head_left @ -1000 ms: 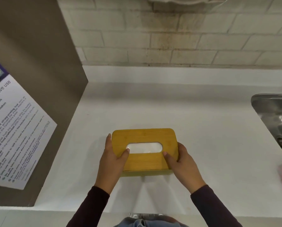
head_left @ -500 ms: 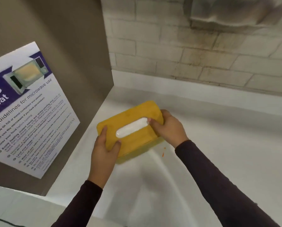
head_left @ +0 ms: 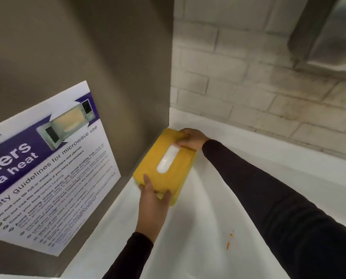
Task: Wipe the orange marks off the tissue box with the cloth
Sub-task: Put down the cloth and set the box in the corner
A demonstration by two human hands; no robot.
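One white worktop (head_left: 198, 238) fills the lower field. It is closed on its left edge by a grey upright panel (head_left: 107, 57) bearing a microwave safety poster (head_left: 47, 168), and along its far edge by a pale brick wall (head_left: 248, 87). The yellow tissue box (head_left: 182, 168), with a wood-toned lid and a long white slot, lies in the far left corner of the worktop, just beside the panel. Whether its base rests on the surface or is raised cannot be told. The left hand (head_left: 152, 204) grasps the near short end, thumb and a finger laid over the lid. The right hand (head_left: 190, 138) grasps the far short end, fingers curled over the edge. Small orange specks (head_left: 229, 241) lie on the worktop nearer its front edge, well apart from the box. No orange marks show on the box's visible faces, and no cloth is in view. Judged handling: rigid, light, smooth and probably slippery. The lid may be separate, so a hold on the short end walls below the lid seems safest, one hand steadying while the other wipes.
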